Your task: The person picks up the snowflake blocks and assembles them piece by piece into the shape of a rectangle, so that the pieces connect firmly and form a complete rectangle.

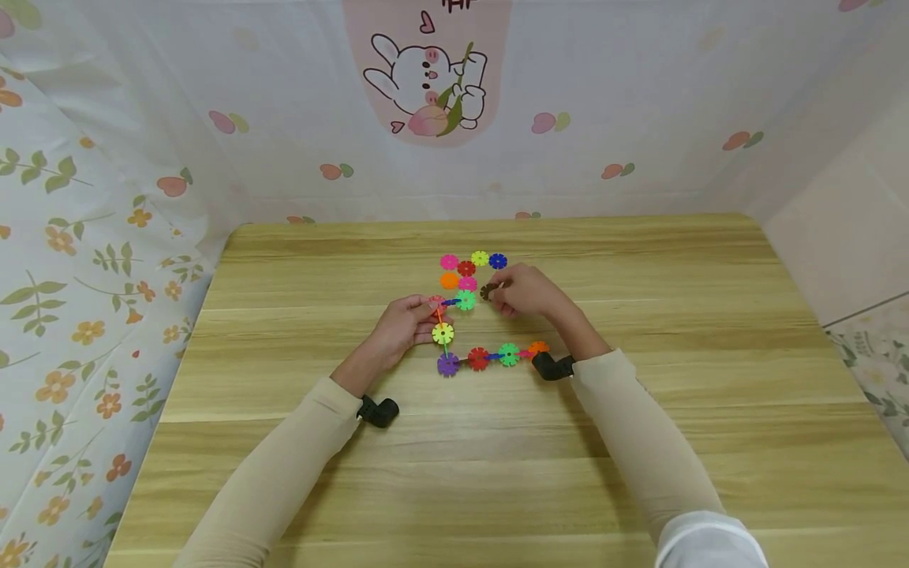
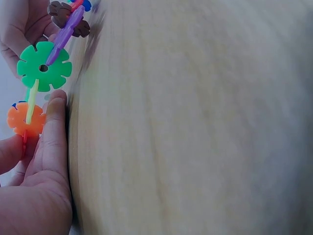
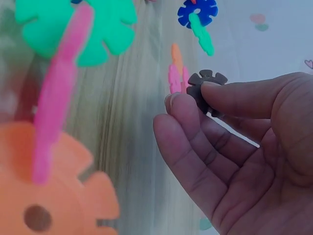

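Notched plastic snowflake discs are slotted into an angular chain. My left hand (image 1: 401, 327) pinches its upper-left corner by a reddish disc (image 1: 436, 304); a green disc (image 1: 465, 300) forms the end of the short upper arm. Down the side come a yellow disc (image 1: 443, 334) and a purple disc (image 1: 448, 364). The lower arm runs right through a red disc (image 1: 478, 359) and a second green disc (image 1: 508, 355) to an orange disc (image 1: 538, 349). Right of the upper end, my right hand (image 1: 525, 290) pinches a dark brown disc (image 3: 208, 77) between thumb and fingers, apart from the chain.
Behind the chain lie several loose discs, among them a blue disc (image 1: 498, 261), a yellow one, pink ones and a flat orange disc (image 1: 450, 281). A wooden table (image 1: 710, 339) carries everything. A patterned white cloth (image 1: 284, 95) hangs along its back edge.
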The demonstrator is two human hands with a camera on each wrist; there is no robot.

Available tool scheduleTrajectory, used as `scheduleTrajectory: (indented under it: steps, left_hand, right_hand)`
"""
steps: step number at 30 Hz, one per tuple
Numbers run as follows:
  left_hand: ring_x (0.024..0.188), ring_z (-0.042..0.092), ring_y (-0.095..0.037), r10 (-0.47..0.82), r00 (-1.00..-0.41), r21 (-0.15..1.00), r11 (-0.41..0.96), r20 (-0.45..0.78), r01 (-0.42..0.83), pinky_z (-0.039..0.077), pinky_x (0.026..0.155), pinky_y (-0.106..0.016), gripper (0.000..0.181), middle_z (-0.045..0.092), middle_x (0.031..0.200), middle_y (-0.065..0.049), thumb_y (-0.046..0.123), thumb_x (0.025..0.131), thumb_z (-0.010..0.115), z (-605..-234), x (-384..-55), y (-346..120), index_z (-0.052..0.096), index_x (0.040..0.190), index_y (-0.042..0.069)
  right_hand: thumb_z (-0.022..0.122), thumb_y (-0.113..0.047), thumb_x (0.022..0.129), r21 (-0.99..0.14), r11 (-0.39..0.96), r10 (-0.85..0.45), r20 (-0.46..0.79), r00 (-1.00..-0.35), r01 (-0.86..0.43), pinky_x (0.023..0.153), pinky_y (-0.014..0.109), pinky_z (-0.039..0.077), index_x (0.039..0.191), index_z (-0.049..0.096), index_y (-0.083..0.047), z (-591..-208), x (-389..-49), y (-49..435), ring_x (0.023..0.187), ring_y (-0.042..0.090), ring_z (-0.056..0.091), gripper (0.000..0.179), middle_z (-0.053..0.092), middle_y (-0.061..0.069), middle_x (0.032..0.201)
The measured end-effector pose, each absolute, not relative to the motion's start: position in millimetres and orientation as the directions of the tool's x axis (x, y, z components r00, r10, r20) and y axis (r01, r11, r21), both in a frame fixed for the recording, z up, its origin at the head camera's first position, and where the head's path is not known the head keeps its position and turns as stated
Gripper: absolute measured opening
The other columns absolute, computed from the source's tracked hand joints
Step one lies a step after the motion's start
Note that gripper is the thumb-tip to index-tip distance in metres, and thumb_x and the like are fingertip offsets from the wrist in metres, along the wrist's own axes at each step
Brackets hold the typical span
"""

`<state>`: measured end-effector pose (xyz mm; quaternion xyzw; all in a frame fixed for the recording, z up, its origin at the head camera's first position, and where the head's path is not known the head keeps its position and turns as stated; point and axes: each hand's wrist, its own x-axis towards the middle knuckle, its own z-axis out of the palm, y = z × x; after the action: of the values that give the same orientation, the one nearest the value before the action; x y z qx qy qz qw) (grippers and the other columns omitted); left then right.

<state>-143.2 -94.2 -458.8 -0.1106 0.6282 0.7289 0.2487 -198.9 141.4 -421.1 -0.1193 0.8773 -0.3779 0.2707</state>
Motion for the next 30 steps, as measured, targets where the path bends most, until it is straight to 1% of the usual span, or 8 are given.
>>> scheduleTrajectory:
  steps: [5,13,17,20,22,26,28,30]
  left_hand:
    - [0.071,0.068,-0.013,0.222,-0.851,0.861,-0.080,-0.476,-0.502,0.058,0.065,-0.025,0.019,0.070,0.088,-0.009,0.016,0.104,0.047,-460,-143,-95,0.056,0.102,0.000]
    - [0.071,0.066,-0.012,0.227,-0.849,0.861,-0.072,-0.478,-0.504,0.058,0.064,-0.023,0.020,0.071,0.090,-0.009,0.017,0.104,0.047,-459,-142,-95,0.056,0.105,-0.001]
    - [0.070,0.065,-0.012,0.231,-0.849,0.863,-0.069,-0.475,-0.501,0.057,0.063,-0.023,0.019,0.072,0.093,-0.011,0.018,0.104,0.047,-459,-142,-96,0.056,0.103,0.001]
    - [0.070,0.065,-0.012,0.234,-0.849,0.863,-0.071,-0.473,-0.501,0.057,0.064,-0.023,0.019,0.072,0.095,-0.012,0.018,0.104,0.047,-460,-142,-96,0.056,0.103,0.001]
    - [0.072,0.066,-0.013,0.237,-0.851,0.866,-0.068,-0.468,-0.495,0.058,0.065,-0.023,0.021,0.073,0.096,-0.013,0.018,0.104,0.048,-460,-142,-96,0.057,0.106,-0.001]
    - [0.081,0.070,-0.015,0.248,-0.861,0.882,-0.045,-0.445,-0.469,0.059,0.073,-0.026,0.027,0.072,0.101,-0.017,0.015,0.104,0.046,-460,-142,-96,0.058,0.117,-0.005]
    - [0.084,0.071,-0.016,0.252,-0.864,0.889,-0.031,-0.435,-0.457,0.059,0.076,-0.027,0.029,0.071,0.104,-0.019,0.014,0.104,0.045,-460,-141,-96,0.058,0.120,-0.007]
    - [0.086,0.071,-0.016,0.250,-0.867,0.893,-0.017,-0.431,-0.449,0.059,0.077,-0.028,0.029,0.071,0.105,-0.020,0.013,0.104,0.045,-459,-141,-95,0.058,0.120,-0.007]
  right_hand:
    - [0.055,-0.013,0.098,-0.722,0.692,-0.415,-0.393,-0.820,-0.004,0.065,0.031,0.058,0.099,0.068,0.000,-422,-194,139,0.071,0.022,0.064,0.018,0.067,0.012,0.081]
    - [0.057,-0.014,0.098,-0.726,0.687,-0.421,-0.363,-0.831,-0.030,0.064,0.030,0.057,0.098,0.069,-0.002,-426,-189,137,0.068,0.021,0.062,0.017,0.066,0.011,0.078]
    - [0.059,-0.014,0.097,-0.718,0.694,-0.416,-0.339,-0.844,-0.054,0.063,0.029,0.054,0.100,0.070,-0.004,-427,-187,135,0.066,0.020,0.060,0.016,0.066,0.010,0.076]
    - [0.060,-0.014,0.097,-0.700,0.707,-0.417,-0.299,-0.858,-0.099,0.062,0.028,0.051,0.102,0.072,-0.006,-428,-185,133,0.063,0.019,0.058,0.016,0.066,0.009,0.074]
    - [0.060,-0.013,0.096,-0.680,0.718,-0.422,-0.258,-0.869,-0.147,0.061,0.028,0.048,0.101,0.074,-0.008,-429,-184,131,0.062,0.018,0.055,0.016,0.067,0.008,0.076]
    - [0.060,-0.010,0.095,-0.642,0.726,-0.447,-0.169,-0.878,-0.246,0.062,0.027,0.046,0.100,0.077,-0.010,-429,-183,129,0.065,0.017,0.053,0.017,0.071,0.003,0.084]
    - [0.060,-0.008,0.094,-0.632,0.725,-0.456,-0.142,-0.879,-0.274,0.062,0.027,0.046,0.098,0.077,-0.009,-428,-182,128,0.068,0.017,0.053,0.018,0.072,0.003,0.086]
    - [0.060,-0.007,0.094,-0.624,0.727,-0.458,-0.132,-0.879,-0.286,0.063,0.027,0.046,0.098,0.077,-0.008,-427,-181,127,0.069,0.018,0.054,0.018,0.072,0.004,0.084]
